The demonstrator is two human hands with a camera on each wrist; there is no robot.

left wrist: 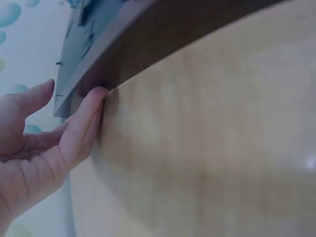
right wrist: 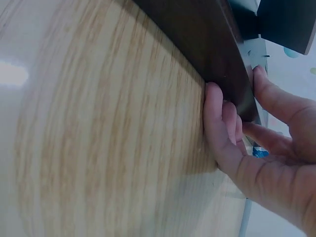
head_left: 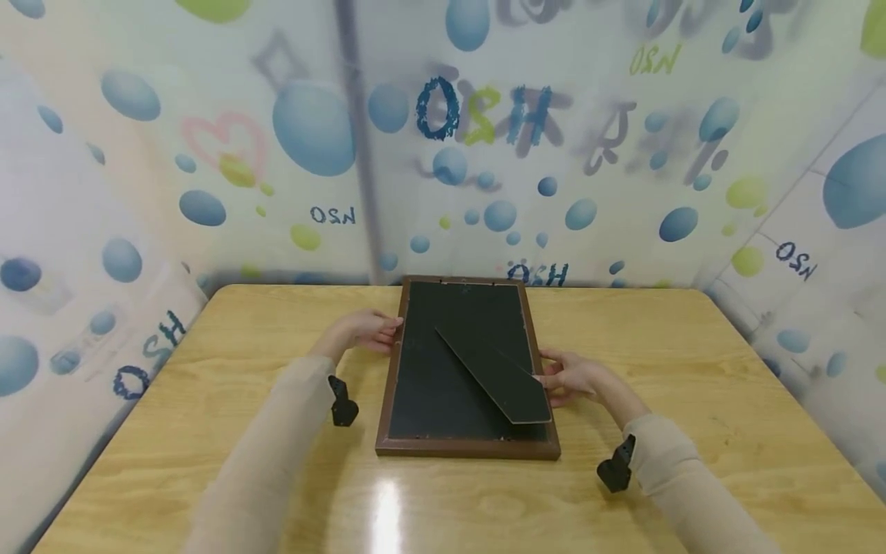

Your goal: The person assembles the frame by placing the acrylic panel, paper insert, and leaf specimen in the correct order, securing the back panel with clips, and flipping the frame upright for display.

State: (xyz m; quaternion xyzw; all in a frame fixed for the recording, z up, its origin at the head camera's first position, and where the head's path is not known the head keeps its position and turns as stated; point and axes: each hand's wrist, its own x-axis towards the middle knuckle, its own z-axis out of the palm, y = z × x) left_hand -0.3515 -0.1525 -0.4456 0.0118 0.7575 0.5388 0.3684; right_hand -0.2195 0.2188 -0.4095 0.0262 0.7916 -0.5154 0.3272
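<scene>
A picture frame (head_left: 457,385) lies face down on the table, its black back up and its brown rim showing all round. Its easel stand (head_left: 508,385) slants across the back, raised at the lower right end. My left hand (head_left: 374,331) is at the frame's left side. In the left wrist view the fingers (left wrist: 81,123) touch the side of the rim near the tabletop, and the thumb stands apart. At the right side, my right hand (head_left: 574,377) holds the rim, thumb on its upper edge and fingers against its side, beside the stand's wide end.
The light wooden table (head_left: 242,323) extends on both sides of the frame and in front of it. Patterned curtain walls (head_left: 388,192) stand behind and at both sides, close to the table's edges. Black devices (head_left: 342,400) hang at both wrists.
</scene>
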